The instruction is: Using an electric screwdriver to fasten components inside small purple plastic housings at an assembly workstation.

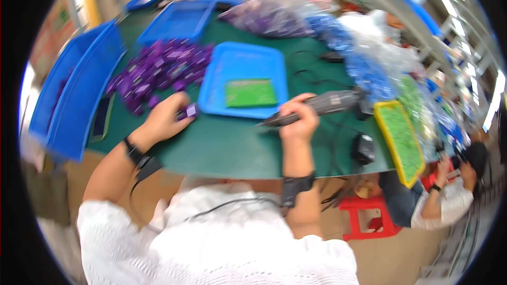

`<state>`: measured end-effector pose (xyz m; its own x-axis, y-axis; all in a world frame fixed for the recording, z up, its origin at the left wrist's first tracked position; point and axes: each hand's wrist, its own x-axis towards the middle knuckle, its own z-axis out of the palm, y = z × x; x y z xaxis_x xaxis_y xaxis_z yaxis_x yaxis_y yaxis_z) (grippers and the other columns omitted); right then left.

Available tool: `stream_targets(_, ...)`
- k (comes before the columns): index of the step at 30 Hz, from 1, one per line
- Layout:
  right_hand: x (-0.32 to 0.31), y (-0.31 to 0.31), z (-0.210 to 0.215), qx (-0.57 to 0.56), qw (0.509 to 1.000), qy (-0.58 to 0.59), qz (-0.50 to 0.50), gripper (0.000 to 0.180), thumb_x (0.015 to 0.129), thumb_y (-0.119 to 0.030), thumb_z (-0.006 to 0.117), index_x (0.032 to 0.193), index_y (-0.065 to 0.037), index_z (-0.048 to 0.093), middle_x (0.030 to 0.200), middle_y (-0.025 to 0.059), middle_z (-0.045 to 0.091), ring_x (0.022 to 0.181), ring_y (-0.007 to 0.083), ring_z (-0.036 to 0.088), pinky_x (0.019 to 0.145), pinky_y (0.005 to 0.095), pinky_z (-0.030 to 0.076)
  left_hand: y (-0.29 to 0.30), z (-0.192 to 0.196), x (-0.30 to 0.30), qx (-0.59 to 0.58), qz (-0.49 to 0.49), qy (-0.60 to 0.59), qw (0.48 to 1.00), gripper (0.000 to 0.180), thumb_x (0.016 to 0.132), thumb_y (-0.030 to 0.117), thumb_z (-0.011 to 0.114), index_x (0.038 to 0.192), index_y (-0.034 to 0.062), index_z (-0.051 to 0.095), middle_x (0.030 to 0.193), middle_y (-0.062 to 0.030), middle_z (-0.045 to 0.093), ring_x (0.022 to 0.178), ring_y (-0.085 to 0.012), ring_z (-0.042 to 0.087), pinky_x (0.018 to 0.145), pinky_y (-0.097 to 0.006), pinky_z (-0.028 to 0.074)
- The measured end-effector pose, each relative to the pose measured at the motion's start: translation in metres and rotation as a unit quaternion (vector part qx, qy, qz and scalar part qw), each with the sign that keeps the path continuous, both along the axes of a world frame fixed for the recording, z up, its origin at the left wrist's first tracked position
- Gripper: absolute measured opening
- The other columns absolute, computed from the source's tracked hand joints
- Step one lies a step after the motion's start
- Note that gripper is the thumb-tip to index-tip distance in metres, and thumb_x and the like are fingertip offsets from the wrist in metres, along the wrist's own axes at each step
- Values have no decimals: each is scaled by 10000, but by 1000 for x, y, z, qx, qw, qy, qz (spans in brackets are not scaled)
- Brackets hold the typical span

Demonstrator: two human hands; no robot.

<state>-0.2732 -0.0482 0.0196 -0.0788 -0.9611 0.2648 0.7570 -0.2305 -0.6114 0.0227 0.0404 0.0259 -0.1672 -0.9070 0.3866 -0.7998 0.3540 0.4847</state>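
My left hand (168, 116) is closed on a small purple piece with a pale square top (190, 110), just above the green table. Behind that hand spreads a heap of similar purple pieces (163, 68). My right hand (299, 119) wraps round a dark, pen-shaped power screwdriver (334, 102), its narrow tip pointing left over the table. Between and beyond my hands lies a shallow blue tray (243, 53) with a flat green block (250, 93) in it. Motion blur hides finer detail.
Blue bins (87, 92) stand at the left, with a dark phone-like slab (102, 117) beside them. Plastic bags (274, 8) line the back. On the right are a yellow-rimmed tray of green pieces (398, 137), cables and a black box (363, 149). Another person (443, 200) sits beyond.
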Motion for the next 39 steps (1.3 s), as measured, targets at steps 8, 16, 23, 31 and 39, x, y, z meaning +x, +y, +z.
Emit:
stream_targets(8, -9, -5, -7, -23, 998, 19, 50, 163, 677, -26, 493, 833, -73, 488, 637, 59, 467, 540, 178, 470, 636, 345, 408, 21, -11, -24, 38, -54, -7, 998, 395, 710, 136, 708, 1062, 62, 547, 904, -122, 549, 761, -280, 578, 654, -341, 483)
stream_targets(16, -4, 0, -11, 3, 999, -24, 29, 285, 656, 8, 499, 936, -38, 472, 704, 99, 505, 511, 206, 496, 591, 358, 448, 22, -9, -32, 10, -42, 26, 999, 552, 629, 144, 761, 1120, 29, 537, 857, -120, 581, 737, -255, 581, 639, -333, 482)
stream_targets(23, -9, -1, -6, -14, 1000, 14, 15, 188, 678, -43, 521, 861, -71, 487, 623, 71, 475, 516, 199, 490, 620, 366, 432, 14, 7, -61, -49, 7, -55, 997, 365, 616, 194, 772, 894, 21, 611, 735, -112, 551, 655, -247, 545, 569, -346, 448)
stream_targets(31, -4, 5, -3, -3, 1000, -6, 18, 169, 677, -45, 517, 840, -77, 484, 609, 63, 473, 501, 196, 484, 610, 362, 424, 15, 5, -69, -5, -23, -14, 1000, 264, 600, 53, 733, 795, 45, 556, 775, -109, 556, 718, -277, 528, 685, -365, 412)
stream_targets(39, -14, 1, -4, 5, 997, -58, 44, 214, 693, -26, 510, 900, -67, 475, 620, 73, 486, 533, 201, 495, 623, 357, 423, 17, 4, -65, -65, -72, 1, 995, 471, 613, 75, 734, 1036, 49, 527, 870, -108, 537, 832, -299, 505, 793, -390, 377)
